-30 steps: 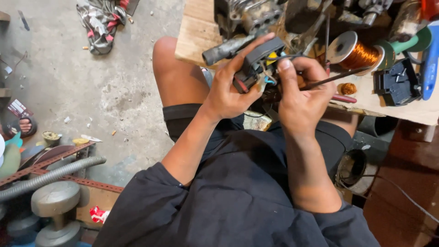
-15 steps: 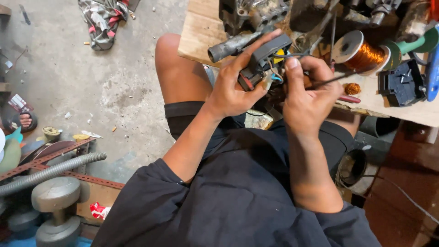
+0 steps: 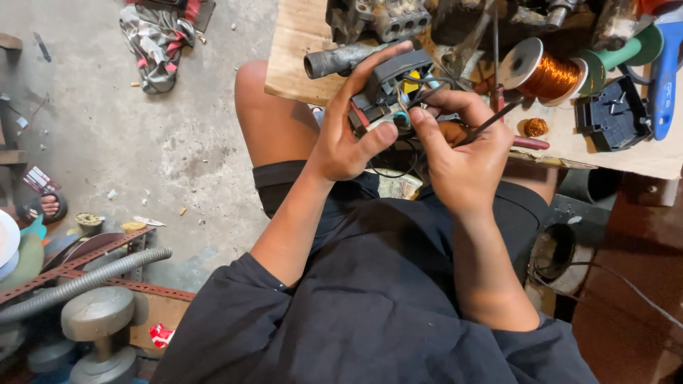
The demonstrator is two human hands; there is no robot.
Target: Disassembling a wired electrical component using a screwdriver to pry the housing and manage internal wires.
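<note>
The left hand wraps around a small dark plastic part, thumb pressed against its near side and fingers curled over the top, holding it up just in front of the edge of the wooden bench. The right hand is closed on a thin dark tool, pinched between thumb and fingers, with its fingertips touching the wires that loop off the part. Both hands meet above the person's lap, over the black shorts. Just beyond the right hand, on the bench, stand a spool of copper wire, a small copper coil and a black plastic cover. A grey metal pipe lies behind the left hand's fingers.
</note>
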